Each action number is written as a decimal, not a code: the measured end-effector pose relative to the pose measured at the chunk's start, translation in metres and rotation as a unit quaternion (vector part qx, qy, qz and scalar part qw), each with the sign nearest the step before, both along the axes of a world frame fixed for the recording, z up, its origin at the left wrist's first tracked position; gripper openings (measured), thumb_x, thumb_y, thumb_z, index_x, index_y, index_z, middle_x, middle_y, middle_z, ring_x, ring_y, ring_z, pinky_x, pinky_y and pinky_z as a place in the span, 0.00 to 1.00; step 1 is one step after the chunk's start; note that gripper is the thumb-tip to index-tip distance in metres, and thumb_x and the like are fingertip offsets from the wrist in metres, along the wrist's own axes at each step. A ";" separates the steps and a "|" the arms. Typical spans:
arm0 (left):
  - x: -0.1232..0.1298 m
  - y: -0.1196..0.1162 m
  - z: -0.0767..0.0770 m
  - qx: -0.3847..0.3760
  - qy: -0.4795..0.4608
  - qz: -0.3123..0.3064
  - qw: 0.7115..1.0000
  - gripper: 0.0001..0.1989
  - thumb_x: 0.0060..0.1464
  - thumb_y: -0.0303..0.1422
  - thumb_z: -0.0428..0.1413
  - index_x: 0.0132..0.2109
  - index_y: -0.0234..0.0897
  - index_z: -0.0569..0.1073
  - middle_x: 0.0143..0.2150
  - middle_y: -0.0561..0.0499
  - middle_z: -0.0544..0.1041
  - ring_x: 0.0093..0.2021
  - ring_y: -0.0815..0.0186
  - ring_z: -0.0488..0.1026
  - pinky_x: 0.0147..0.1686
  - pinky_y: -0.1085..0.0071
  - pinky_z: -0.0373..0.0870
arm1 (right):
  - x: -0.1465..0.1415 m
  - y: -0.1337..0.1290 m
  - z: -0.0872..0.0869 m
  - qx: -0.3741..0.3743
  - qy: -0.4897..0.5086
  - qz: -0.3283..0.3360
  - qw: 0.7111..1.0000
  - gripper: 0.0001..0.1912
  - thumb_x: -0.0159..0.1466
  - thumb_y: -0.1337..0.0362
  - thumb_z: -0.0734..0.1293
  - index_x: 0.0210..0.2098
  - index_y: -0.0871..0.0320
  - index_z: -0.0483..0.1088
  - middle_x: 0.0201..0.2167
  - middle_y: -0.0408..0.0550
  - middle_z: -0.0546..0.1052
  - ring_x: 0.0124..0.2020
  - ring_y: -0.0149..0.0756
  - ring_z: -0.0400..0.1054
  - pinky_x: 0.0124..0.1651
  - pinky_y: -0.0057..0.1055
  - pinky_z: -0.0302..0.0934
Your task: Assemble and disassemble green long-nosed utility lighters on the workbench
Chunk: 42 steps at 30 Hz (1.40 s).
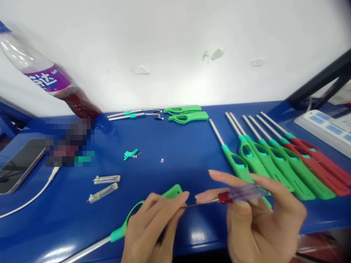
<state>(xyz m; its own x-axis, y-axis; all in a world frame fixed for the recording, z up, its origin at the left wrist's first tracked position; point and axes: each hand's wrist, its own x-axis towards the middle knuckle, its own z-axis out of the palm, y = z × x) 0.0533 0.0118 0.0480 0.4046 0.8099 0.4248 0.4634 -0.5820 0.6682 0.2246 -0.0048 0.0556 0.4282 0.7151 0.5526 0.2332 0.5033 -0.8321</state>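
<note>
My left hand [152, 221] is wrapped around a green long-neck lighter [172, 192] at the front of the table, its metal tube pointing down to the left. My fingers hide much of its body. In my right hand [267, 219] is a screwdriver [242, 193] with a red and clear handle, held between thumb and fingers. Its thin shaft points left, and the tip is at my left thumb; whether it touches a screw is hidden. Left of my hands lie two clear fuel tanks [106, 179]. Small turquoise parts [131, 154] and a tiny white piece [162, 160] lie behind them.
Several green lighters [261, 157] and red ones [309, 162] are lined up at right, beside a white power strip [326, 128]. Green shell halves [189, 117] and metal tubes with wires [126, 116] lie along the wall. A bottle [49, 76] and phone [23, 160] are at left.
</note>
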 end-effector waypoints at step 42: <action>0.007 0.017 -0.014 0.004 -0.001 0.037 0.999 0.09 0.68 0.24 0.53 0.47 0.38 0.77 0.43 0.49 0.80 0.39 0.64 0.77 0.40 0.67 0.77 | -0.015 0.021 0.003 0.042 -0.145 0.056 0.987 0.26 0.64 0.79 0.71 0.57 0.49 0.76 0.44 0.38 0.82 0.42 0.29 0.79 0.42 0.25 0.78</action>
